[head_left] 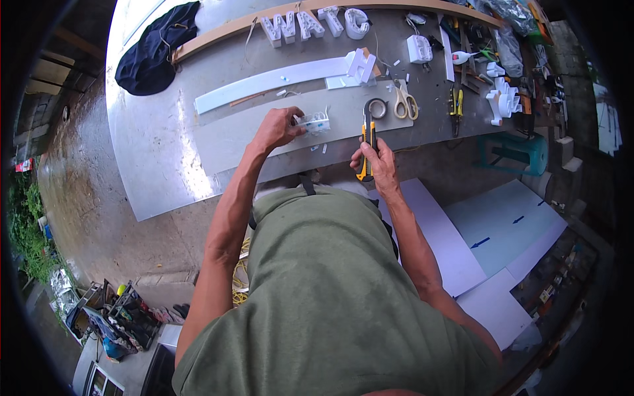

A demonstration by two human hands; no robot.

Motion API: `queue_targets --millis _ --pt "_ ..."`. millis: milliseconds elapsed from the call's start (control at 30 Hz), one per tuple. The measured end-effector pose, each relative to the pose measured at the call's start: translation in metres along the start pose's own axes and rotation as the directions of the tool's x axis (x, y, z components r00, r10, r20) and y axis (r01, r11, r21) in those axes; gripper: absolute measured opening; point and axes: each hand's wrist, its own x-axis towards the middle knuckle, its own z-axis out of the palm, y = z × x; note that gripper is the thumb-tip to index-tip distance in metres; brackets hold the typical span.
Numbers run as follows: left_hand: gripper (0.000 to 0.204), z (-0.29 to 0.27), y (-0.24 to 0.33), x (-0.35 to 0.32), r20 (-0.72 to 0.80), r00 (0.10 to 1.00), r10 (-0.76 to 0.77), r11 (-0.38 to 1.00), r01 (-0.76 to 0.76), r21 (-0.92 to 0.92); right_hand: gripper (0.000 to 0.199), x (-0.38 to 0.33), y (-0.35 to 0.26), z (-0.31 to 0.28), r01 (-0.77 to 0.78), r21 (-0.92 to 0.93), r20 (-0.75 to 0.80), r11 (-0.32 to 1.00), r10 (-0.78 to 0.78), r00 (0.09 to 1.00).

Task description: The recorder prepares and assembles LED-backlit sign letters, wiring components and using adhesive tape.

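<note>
My left hand is closed at the fingertips on the left end of a small white, partly see-through box-shaped piece. Thin wires and bluish bits show inside that piece, which is over a long grey sheet on the table. In my right hand is a yellow and black utility knife, its tip pointing away from me. Just beyond the knife lies a roll of black tape. Beside the tape are scissors with cream handles. Small white scraps are scattered near my left hand.
White raised letters stand along a wooden strip at the far side of the metal table. A dark cloth lies far left. Yellow-handled pliers and tools crowd the right. A teal stool and white sheets are below.
</note>
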Motion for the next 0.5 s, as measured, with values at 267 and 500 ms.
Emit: queue_targets --millis 267,500 --pt "0.061 0.033 0.011 -0.034 -0.332 0.871 0.362 0.867 -0.185 0.462 0.036 -0.004 0.01 0.036 -0.016 -0.426 -0.067 0.905 -0.014 0.998" --pt "0.073 0.056 0.002 -0.025 -0.31 0.907 0.284 0.91 -0.154 0.384 0.033 0.014 0.015 0.057 0.088 -0.187 -0.153 0.978 -0.117 0.981"
